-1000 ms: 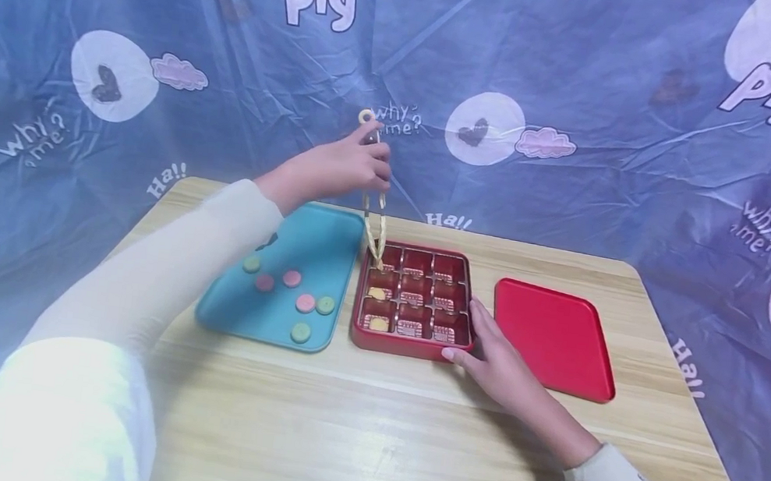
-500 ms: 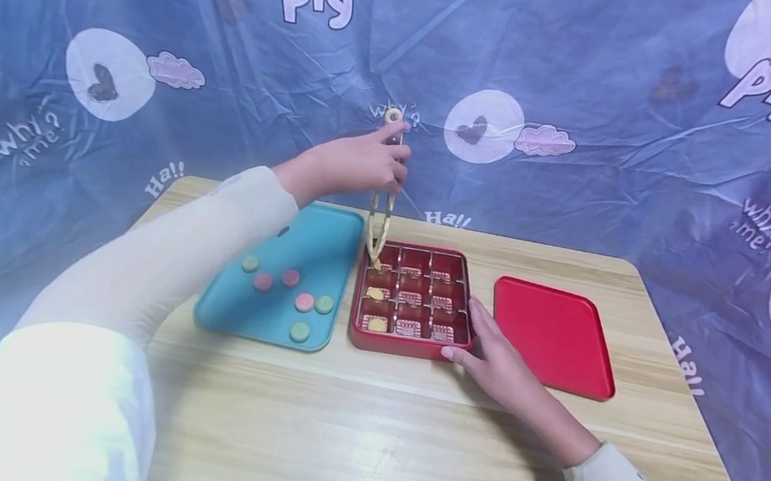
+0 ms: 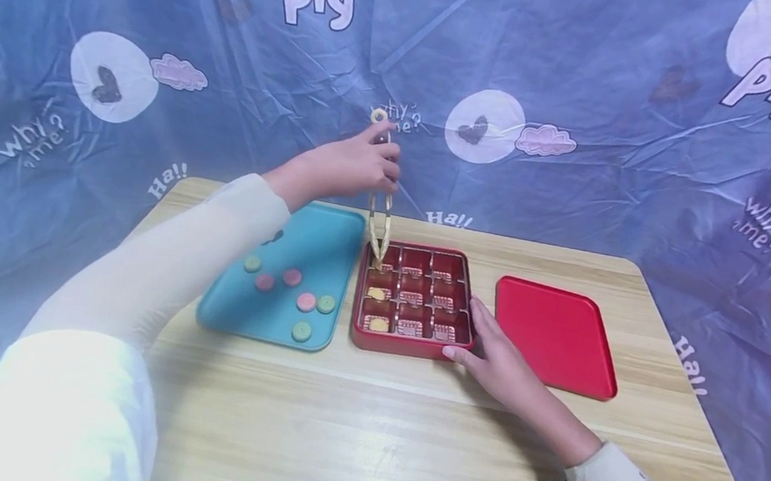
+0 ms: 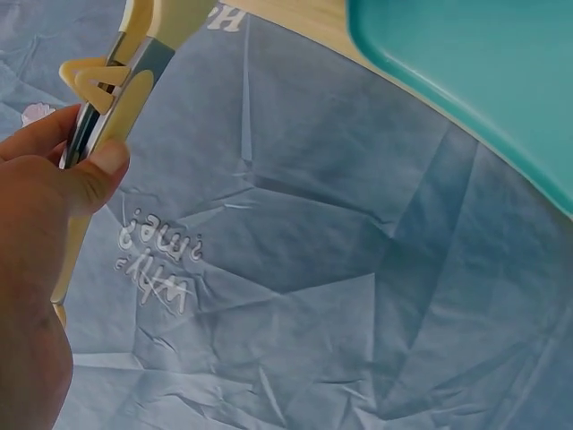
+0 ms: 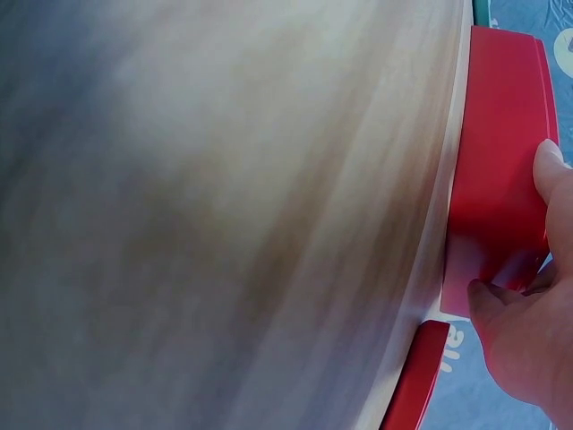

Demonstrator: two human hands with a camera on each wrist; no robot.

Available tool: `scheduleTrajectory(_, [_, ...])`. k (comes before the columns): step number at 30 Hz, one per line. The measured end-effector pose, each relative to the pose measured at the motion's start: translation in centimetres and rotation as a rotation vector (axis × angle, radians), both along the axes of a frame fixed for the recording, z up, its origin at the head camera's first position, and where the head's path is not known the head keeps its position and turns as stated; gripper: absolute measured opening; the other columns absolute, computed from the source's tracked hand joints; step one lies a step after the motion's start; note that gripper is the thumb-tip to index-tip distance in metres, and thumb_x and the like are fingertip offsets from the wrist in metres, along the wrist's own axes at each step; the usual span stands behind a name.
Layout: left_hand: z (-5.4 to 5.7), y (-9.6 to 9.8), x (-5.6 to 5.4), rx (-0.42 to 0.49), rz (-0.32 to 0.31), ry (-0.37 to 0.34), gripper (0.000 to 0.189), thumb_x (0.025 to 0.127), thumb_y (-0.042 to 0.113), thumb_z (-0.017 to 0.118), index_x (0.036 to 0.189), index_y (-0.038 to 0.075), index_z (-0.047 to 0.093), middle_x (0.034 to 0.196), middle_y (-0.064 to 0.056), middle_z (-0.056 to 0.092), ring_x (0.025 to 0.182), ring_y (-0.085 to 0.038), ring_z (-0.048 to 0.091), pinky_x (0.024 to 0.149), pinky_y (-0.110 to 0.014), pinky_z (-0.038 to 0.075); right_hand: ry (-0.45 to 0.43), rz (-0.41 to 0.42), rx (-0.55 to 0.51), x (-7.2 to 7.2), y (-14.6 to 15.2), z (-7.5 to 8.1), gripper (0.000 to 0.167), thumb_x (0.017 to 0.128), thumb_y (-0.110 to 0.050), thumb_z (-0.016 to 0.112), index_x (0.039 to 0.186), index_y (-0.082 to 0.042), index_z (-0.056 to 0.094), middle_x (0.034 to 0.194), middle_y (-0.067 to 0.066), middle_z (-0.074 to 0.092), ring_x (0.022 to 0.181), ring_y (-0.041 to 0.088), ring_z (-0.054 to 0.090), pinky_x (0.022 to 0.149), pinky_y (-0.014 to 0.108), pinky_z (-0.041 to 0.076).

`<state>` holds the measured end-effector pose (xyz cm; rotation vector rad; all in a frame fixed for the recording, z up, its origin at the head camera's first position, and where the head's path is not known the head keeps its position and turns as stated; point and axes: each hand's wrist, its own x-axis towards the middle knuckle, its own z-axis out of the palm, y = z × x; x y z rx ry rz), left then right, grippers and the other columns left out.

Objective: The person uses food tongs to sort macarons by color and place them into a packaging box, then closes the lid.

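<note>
Tongs (image 4: 131, 103) have tipped a bit vs. half a sec ago: top end's swung left along w/ my L hand (image 3: 358, 165), tips barely shifted. L thumb & fingers are curled in round the handles; tips, below that hand, sit together at the back-left compt. of the red box (image 3: 410, 346). Can't tell if they pinch anything. Nearer me than the tips, same column: one yellow piece (image 3: 377, 294) in the middle compt., another in the front one. R hand (image 3: 491, 359) grips the box's front-right corner, thumb on front wall, fingers along the right side. Below & left of my L hand: blue tray (image 3: 322, 238) w/ 3 green discs (image 3: 301, 332) & 3 pink discs (image 3: 306, 302) visible. Just right of my R hand: flat red tray (image 3: 555, 337). Wood table (image 3: 308, 436) underneath.
</note>
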<state>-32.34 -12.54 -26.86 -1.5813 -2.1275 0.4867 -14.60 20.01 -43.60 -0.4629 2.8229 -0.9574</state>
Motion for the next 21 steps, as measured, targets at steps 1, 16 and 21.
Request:
scheduleTrajectory(1, [0.0, -0.1, 0.0, 0.007, 0.008, -0.01, 0.031, 0.091, -0.004, 0.063, 0.107, 0.018, 0.077, 0.103, 0.0, 0.072, 0.105, -0.027, 0.055, 0.118, -0.063, 0.026, 0.001, 0.001, 0.0, 0.0, 0.0, 0.0, 0.104, 0.09, -0.051, 0.071, 0.163, -0.014, 0.008, 0.17, 0.012, 0.014, 0.154, 0.036, 0.019, 0.118, 0.061, 0.031])
scheduleTrajectory(16, [0.3, -0.1, 0.3, -0.037, 0.021, 0.046, 0.028, 0.091, -0.002, 0.065, 0.106, 0.018, 0.077, 0.099, 0.0, 0.071, 0.101, -0.027, 0.054, 0.118, -0.061, 0.026, -0.014, -0.001, -0.004, 0.1, -0.1, 0.3, 0.105, 0.089, -0.053, 0.071, 0.163, -0.014, 0.008, 0.17, 0.012, 0.014, 0.155, 0.036, 0.018, 0.118, 0.061, 0.03])
scheduleTrajectory(21, [0.2, 0.6, 0.4, -0.107, 0.015, 0.124, 0.026, 0.092, 0.001, 0.064, 0.105, 0.02, 0.077, 0.095, 0.002, 0.069, 0.1, -0.026, 0.053, 0.117, -0.061, 0.029, -0.016, -0.003, -0.001, 0.1, -0.1, 0.3, 0.103, 0.09, -0.048, 0.072, 0.163, -0.014, 0.008, 0.17, 0.012, 0.014, 0.154, 0.037, 0.018, 0.118, 0.062, 0.03])
